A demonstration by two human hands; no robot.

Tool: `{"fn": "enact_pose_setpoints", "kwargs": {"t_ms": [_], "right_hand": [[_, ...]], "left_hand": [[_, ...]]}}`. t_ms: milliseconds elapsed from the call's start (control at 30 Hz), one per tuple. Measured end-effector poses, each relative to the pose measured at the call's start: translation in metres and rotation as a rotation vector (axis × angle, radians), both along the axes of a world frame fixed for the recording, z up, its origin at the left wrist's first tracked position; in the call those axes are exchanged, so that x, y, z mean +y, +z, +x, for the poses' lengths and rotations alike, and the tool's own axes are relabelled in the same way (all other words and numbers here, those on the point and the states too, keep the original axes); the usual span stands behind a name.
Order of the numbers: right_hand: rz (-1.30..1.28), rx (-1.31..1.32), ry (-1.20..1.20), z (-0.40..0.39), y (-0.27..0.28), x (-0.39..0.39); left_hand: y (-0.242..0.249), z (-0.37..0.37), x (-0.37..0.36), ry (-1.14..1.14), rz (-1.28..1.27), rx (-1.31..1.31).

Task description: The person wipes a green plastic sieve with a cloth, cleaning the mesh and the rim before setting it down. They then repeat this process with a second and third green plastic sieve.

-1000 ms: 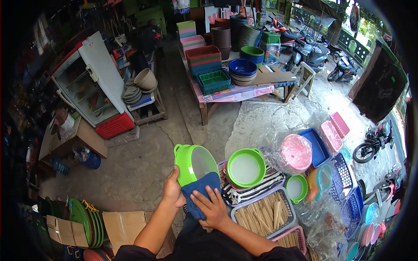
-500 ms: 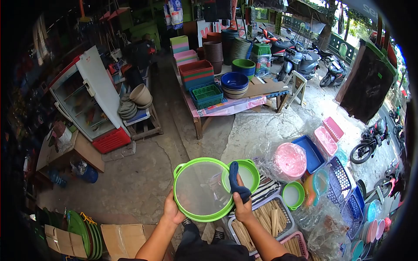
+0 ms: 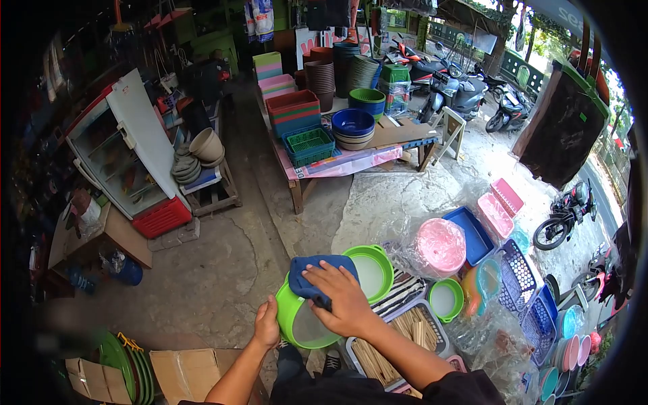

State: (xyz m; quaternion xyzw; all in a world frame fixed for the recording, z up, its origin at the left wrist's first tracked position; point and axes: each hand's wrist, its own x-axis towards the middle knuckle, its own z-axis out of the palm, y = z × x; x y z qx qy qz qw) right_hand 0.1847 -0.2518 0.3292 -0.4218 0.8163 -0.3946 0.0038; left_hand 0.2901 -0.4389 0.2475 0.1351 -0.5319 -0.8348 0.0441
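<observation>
A green-rimmed sieve [image 3: 290, 317] with pale mesh is held tilted in front of me. My left hand [image 3: 267, 327] grips its left side, thumb up along the rim. Across the sieve's upper part lies a dark blue cloth [image 3: 298, 271], and my right hand [image 3: 339, 297] presses it there with fingers laid over it. The cloth and that hand hide much of the mesh and far rim. Just beyond, to the right, is a second green sieve [image 3: 370, 271]. A smaller green sieve [image 3: 446, 301] sits farther right.
Below my right arm stands a basket of wooden sticks [image 3: 398, 341]. Pink plastic-wrapped ware [image 3: 440, 246], a blue tray [image 3: 470, 235] and blue baskets [image 3: 518, 280] crowd the right. Ahead is a table [image 3: 297, 185] of stacked tubs. Cardboard [image 3: 183, 374] lies at lower left.
The cloth, bunched in my right hand at the rim's right side, is now spread over the sieve's upper part under that hand. The sieve has tilted more steeply.
</observation>
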Motion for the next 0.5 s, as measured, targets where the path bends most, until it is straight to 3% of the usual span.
{"fn": "enact_pose_setpoints", "kwargs": {"t_ms": [67,100,133,200,267,400,433,500], "right_hand": [[0.057,0.073,0.163,0.011,-0.006,-0.009],[0.105,0.131,0.233,0.022,-0.004,-0.013],[0.108,0.122,0.236,0.032,-0.009,-0.018],[0.095,0.217,0.266,0.045,-0.017,-0.022],[0.127,0.244,0.244,0.031,-0.016,-0.017],[0.007,0.114,-0.262,-0.010,-0.042,0.001],[-0.052,0.002,-0.319,-0.017,-0.051,0.004],[0.042,0.046,-0.276,-0.001,-0.053,0.006]], "left_hand": [[-0.008,0.000,-0.004,0.020,0.010,0.050],[0.007,-0.006,0.013,0.192,0.015,0.017],[0.007,-0.007,0.008,0.195,0.017,0.009],[0.005,-0.010,-0.005,0.007,0.403,0.057],[0.025,-0.018,0.007,0.052,0.360,0.088],[0.026,-0.025,0.000,0.038,0.392,0.040],[0.019,-0.026,-0.003,0.078,0.377,-0.012],[0.017,-0.029,-0.003,0.116,0.421,-0.068]]}}
